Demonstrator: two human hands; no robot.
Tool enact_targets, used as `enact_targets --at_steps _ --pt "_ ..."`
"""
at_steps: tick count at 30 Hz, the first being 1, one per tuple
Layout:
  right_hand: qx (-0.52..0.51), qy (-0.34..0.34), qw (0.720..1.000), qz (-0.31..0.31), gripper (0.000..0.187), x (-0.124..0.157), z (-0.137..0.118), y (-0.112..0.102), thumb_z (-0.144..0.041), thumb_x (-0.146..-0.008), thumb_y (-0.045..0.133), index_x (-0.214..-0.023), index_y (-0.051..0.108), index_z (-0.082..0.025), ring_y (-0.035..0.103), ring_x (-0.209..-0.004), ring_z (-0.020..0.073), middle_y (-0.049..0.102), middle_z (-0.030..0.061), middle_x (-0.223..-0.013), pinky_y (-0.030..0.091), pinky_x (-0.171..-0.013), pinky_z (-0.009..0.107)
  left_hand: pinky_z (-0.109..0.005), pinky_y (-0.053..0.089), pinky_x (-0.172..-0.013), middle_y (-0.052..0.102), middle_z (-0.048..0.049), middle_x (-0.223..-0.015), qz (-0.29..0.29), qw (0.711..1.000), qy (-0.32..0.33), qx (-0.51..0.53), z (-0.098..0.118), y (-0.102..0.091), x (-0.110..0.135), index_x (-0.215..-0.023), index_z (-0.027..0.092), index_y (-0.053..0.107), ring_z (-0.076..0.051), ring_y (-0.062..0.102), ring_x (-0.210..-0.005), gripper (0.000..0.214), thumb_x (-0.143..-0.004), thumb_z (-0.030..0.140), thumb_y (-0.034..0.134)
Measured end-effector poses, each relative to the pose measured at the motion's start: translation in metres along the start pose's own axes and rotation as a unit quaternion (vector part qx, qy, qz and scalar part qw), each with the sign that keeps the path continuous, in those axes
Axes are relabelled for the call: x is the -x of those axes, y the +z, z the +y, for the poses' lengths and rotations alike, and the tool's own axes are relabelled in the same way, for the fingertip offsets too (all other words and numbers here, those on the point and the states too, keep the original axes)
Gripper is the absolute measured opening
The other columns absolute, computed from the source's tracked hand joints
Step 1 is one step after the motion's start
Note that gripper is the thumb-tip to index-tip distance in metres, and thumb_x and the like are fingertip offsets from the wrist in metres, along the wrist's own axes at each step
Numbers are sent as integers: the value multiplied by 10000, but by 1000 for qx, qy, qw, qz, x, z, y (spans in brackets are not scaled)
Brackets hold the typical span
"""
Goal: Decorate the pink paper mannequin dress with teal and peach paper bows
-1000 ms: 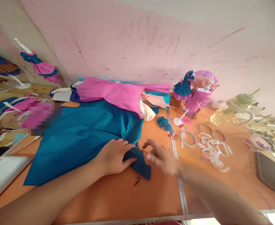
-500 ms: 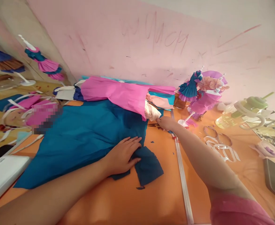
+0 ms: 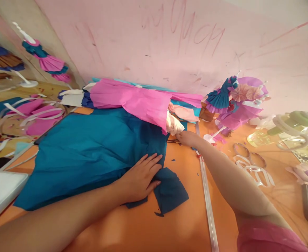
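Note:
A large sheet of teal crepe paper (image 3: 90, 147) covers the middle of the orange table. My left hand (image 3: 142, 176) lies flat on its right part, fingers stretched out and apart. Beside that hand is a smaller, rough-edged piece of teal crepe paper (image 3: 172, 192). At the far right edge of the sheet, my right hand (image 3: 189, 138) is closed around scissors (image 3: 172, 141), whose dark blades point left at the paper. The handles are mostly hidden by my fingers. Pink crepe paper (image 3: 132, 105) and a crumpled cream piece (image 3: 173, 124) lie just behind.
Small paper-dressed figures (image 3: 219, 96) stand at the back right, near a green-topped bottle (image 3: 298, 122). White ribbon loops (image 3: 256, 171) lie on the right, past a metal strip (image 3: 207, 199). A white box (image 3: 4, 196) sits at the left edge. The pink wall (image 3: 132, 45) closes off the back.
The camera view has shifted slightly. Both hands keep nearly the same places, the left flat on the teal paper and the right at the sheet's far edge with the scissors.

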State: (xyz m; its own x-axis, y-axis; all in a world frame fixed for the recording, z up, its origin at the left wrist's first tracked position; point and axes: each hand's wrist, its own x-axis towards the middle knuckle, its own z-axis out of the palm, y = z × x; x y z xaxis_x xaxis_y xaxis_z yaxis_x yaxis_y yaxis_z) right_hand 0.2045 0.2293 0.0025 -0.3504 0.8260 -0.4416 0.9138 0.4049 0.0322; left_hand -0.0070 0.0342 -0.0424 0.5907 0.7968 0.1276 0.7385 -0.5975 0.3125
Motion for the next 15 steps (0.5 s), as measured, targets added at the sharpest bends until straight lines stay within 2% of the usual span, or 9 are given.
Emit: enact_targets --at_steps 5,10,15 --pt "-20 -29 999 -17 581 1 -4 -4 -439 -993 231 -809 735 -216 657 -806 205 728 74 -962 456 -715 274 -595 297 -1150 350 -158 -1550 -1 1000 1 1 -2 1 0 -1211 160 533 -341 297 -1443 323 -946 338 484" --pt "-13 -32 998 -46 557 4 -3 -6 -443 -984 274 -789 730 -188 656 -734 202 728 100 -880 460 -684 278 -582 272 -1170 376 -154 -1534 -3 1000 2 10 -2 3 0 -1139 163 552 -323 307 -1439 269 -945 336 482" --pt "-5 -41 999 -30 622 9 -12 -2 -476 -996 187 -863 721 -186 671 -879 245 726 119 -1003 478 -741 309 -587 257 -1177 368 -153 -1538 -2 1000 1 18 -3 3 0 -1142 163 551 -332 290 -1446 272 -929 326 507"
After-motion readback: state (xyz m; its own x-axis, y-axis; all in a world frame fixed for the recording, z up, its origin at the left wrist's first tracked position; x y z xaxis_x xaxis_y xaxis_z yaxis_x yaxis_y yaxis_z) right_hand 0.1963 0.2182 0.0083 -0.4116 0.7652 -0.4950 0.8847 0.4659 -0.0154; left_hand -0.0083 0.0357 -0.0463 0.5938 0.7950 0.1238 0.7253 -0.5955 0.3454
